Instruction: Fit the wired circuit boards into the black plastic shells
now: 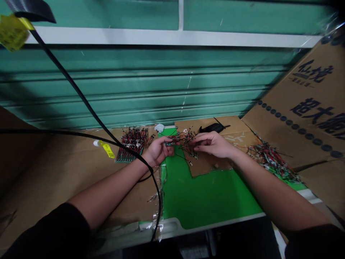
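My left hand (159, 150) is closed on a bundle of small green circuit boards with red and black wires (180, 138), held above the green tabletop. My right hand (211, 144) is at the wire ends on the bundle's right side, its thumb and fingers pinched together around something too small to make out. Left of my left hand, a neat block of similar wired boards (130, 145) lies on cardboard. Beyond my right forearm, a loose heap of wired boards (273, 162) lies at the table's right end.
Black cables (78, 88) with yellow tags hang across the left side, over my left wrist. A black tool (212, 127) lies behind my right hand on a cardboard sheet (205, 168). Printed cardboard (304, 104) stands at right, before a green slatted wall (151, 82).
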A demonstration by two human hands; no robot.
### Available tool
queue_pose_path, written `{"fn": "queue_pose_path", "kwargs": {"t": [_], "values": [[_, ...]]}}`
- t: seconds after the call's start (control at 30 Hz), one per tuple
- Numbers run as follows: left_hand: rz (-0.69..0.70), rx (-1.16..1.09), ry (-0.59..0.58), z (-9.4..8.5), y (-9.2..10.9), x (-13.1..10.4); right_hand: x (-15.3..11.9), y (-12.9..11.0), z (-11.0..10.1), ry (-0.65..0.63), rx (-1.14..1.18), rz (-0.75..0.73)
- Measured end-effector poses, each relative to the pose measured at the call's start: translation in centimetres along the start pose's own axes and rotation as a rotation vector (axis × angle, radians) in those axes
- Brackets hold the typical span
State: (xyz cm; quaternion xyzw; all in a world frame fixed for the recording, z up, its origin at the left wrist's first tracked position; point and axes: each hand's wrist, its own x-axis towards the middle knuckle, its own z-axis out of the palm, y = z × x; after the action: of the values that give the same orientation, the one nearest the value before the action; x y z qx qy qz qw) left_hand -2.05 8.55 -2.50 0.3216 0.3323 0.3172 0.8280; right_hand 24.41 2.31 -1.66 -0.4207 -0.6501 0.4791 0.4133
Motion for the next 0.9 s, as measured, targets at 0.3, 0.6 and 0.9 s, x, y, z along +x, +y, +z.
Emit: {"fn": "queue_pose_path", "kwargs": {"t": [0.3,0.6,0.9], "values": [[0.121,0.105,-0.077,-0.1,-0.4,-0.3,0.1,1.5,1.9,-0.026,0.001,0.072],[0.150,0.143,-0.096,0.4,-0.5,-0.3,0.2,1.4,2.4,0.021,0.077,0.088],[0.149,0.155,-0.059,0.3,-0.7,-0.2,0.2,1.3,2.8,0.074,0.162,0.103]]}}
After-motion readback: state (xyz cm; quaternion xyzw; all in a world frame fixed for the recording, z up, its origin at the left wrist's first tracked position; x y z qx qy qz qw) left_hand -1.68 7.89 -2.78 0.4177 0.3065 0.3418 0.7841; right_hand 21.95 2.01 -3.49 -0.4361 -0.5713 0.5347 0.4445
